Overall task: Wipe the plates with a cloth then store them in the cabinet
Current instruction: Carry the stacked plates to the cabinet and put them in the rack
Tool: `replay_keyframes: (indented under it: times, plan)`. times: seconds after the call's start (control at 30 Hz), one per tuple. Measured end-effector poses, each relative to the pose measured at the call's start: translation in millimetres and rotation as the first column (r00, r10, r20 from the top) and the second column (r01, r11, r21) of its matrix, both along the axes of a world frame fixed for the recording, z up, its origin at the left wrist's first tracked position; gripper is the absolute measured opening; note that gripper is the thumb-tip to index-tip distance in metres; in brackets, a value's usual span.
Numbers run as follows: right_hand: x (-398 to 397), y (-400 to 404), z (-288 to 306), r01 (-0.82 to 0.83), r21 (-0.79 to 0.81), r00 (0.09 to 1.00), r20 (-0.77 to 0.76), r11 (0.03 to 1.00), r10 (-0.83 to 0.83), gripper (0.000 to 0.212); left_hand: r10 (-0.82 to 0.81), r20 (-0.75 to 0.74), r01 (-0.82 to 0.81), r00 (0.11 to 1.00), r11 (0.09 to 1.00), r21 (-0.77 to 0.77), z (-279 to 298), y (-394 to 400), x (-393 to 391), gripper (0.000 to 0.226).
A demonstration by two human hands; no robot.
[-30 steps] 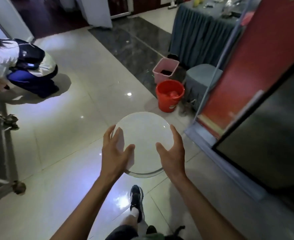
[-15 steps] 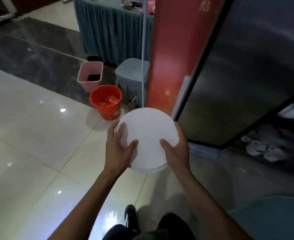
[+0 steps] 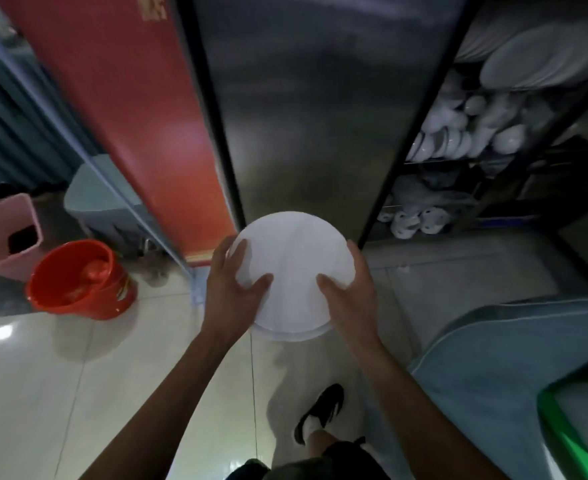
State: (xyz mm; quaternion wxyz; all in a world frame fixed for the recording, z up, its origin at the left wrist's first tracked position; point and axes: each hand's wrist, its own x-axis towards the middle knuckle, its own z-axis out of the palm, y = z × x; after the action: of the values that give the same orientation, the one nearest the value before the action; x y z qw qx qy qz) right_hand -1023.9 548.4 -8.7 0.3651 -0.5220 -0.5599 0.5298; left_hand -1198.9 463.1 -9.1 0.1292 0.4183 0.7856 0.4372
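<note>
Head view, only one. Stack of white plates held mid-frame, slightly past centre toward 12, carried at about waist level above pale tiled floor. Left hand clamped on stack's 9 o'clock rim, thumb over top face, fingers wrapped under; right hand clamped likewise at 3 o'clock. Second rim visible under top plate at 6, so prob. more than one plate; exact count can't tell. No cloth in sight. Open cabinet at 2 o'clock from stack, well apart, shelves already crowded w/ white bowls and, higher up, stacked plates. Steel door panel dead ahead at 12; red panel at 10-11. Red bucket at 9, pink bin just beyond it. Blue-clothed table edge at 4-5, near right forearm. Step in hand, likely: carrying wiped plates to storage. To do well: keep stack level, both thumbs pressing down so top plate doesn't slide; swing toward 2, clearing black door-frame edge and table corner; aim for upper shelf w/ matching plates, set down rim-first, slide in gently, not knocking bowls.
</note>
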Motion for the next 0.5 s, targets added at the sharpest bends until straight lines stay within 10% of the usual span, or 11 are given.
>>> replay_keyframes:
  times: [0.5]
  plan:
    - [85, 191, 17, 0.253, -0.031, 0.965, -0.06, 0.967, -0.255, 0.073, -0.221, -0.004, 0.221, 0.975, 0.975, -0.009, 7, 228, 62, 0.071]
